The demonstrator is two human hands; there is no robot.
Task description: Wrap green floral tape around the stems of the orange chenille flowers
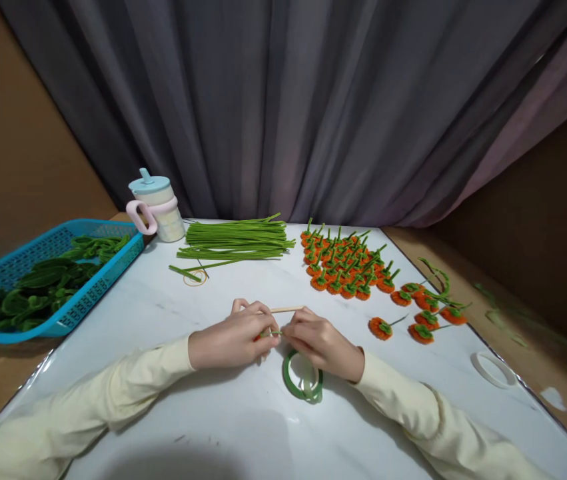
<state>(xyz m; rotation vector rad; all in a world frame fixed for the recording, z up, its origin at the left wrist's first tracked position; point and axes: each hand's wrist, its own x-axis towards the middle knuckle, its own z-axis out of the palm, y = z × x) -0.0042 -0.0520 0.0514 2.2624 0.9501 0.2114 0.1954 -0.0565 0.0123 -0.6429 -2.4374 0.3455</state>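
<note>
the left hand (238,337) is closed around a small orange piece (258,337), mostly hidden by the fingers, with a thin green stem (270,333) poking out toward the right hand (326,343). the right hand's fingers are bunched at the tip of that stem; whether they grip it i cannot tell. both hands are low over the middle of the table (228,407), close together, and a pale stick (287,309) shows between them on their far side. a green tape roll (289,383) lies flat just below the right hand. farther back are a pile of fuzzy green stems (236,240) and, to its right, a cluster of orange pieces with green tops (338,267), a few more lying nearer the right edge. at the left, a blue basket (94,295) holds green leaves (46,280), near a lidded cup (167,223).
</note>
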